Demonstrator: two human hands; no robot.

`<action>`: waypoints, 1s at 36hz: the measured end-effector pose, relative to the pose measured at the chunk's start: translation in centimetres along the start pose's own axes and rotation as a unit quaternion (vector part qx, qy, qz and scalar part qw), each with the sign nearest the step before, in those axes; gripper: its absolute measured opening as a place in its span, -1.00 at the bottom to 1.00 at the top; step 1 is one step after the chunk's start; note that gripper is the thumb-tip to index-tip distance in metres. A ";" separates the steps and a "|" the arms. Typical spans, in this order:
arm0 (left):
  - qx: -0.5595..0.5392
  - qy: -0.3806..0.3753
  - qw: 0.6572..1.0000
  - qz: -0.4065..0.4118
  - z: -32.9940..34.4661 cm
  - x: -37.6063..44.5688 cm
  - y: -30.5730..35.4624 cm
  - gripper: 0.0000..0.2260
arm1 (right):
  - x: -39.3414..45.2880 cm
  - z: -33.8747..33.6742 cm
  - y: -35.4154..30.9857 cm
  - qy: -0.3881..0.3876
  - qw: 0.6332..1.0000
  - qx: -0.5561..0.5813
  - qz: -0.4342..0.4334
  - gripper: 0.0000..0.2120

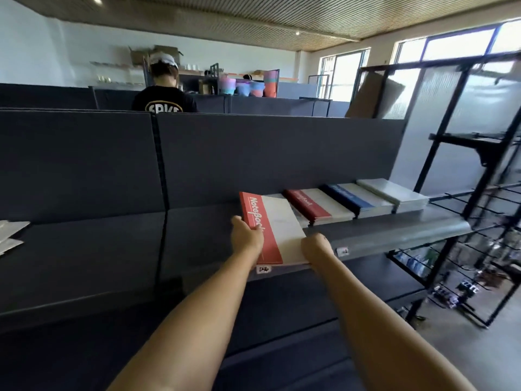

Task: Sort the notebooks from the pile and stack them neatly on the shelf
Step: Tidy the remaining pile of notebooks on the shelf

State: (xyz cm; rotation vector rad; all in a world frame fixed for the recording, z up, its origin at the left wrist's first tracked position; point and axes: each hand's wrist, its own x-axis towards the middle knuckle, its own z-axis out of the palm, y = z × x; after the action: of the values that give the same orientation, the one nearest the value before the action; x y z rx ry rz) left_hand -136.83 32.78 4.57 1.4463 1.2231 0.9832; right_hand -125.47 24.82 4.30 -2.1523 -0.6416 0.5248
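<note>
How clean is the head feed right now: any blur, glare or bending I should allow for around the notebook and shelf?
Head view: the red-and-white notebook held by both hands is fairly sharp, its title readable; the windows are blown out; the wire rack at right is smeared; wide-angle bending curves the shelf edge.

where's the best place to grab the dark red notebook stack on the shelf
Take the dark red notebook stack by its near short edge, from the shelf front: neighbouring stacks crowd both long sides, only that end faces open.
</note>
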 end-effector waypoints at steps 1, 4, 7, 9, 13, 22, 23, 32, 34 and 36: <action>0.000 -0.004 1.000 0.002 1.3 -0.5 0.3 -0.67 | 0.6 -1.1 0.7 0.004 1.000 0.009 -0.002 -0.68; -0.010 -0.041 0.999 0.004 4.8 -1.8 0.8 -0.63 | 2.4 -4.1 2.5 0.018 0.999 0.037 0.007 -0.68; -0.007 -0.097 0.995 -0.007 7.8 -2.6 1.3 -0.64 | 4.3 -6.8 3.8 0.037 0.998 0.051 0.026 -0.67; -0.006 -0.111 0.994 -0.016 9.4 -3.1 1.4 -0.71 | 5.5 -8.3 4.6 0.053 0.997 0.034 0.041 -0.65; 0.003 -0.111 0.994 -0.020 12.0 -3.6 1.7 -0.70 | 7.7 -10.1 5.6 0.060 0.997 0.015 0.040 -0.65; 0.106 -0.127 0.985 0.041 15.9 -1.0 2.9 -0.42 | 12.0 -11.0 5.9 0.045 0.997 0.023 0.054 -0.65; 0.105 -0.140 0.984 0.044 16.3 -0.5 2.9 -0.39 | 12.5 -11.1 5.8 0.045 0.997 0.023 0.053 -0.64; 0.240 -0.222 0.939 0.106 18.9 3.9 4.0 -0.09 | 17.1 -11.0 3.2 0.059 0.997 -0.051 0.022 -0.63; 0.265 -0.225 0.931 0.115 19.4 4.8 4.0 -0.19 | 18.1 -10.9 2.7 0.065 0.996 -0.063 0.007 -0.61; 0.263 -0.207 0.933 0.132 20.0 5.3 3.8 -0.32 | 18.9 -10.8 2.4 0.069 0.994 -0.081 -0.003 -0.59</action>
State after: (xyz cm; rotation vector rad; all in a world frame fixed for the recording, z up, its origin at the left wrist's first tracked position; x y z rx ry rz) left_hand -115.83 34.48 4.08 2.1563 1.0292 0.4822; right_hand -103.95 28.59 5.91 -2.3147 -0.6329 0.3251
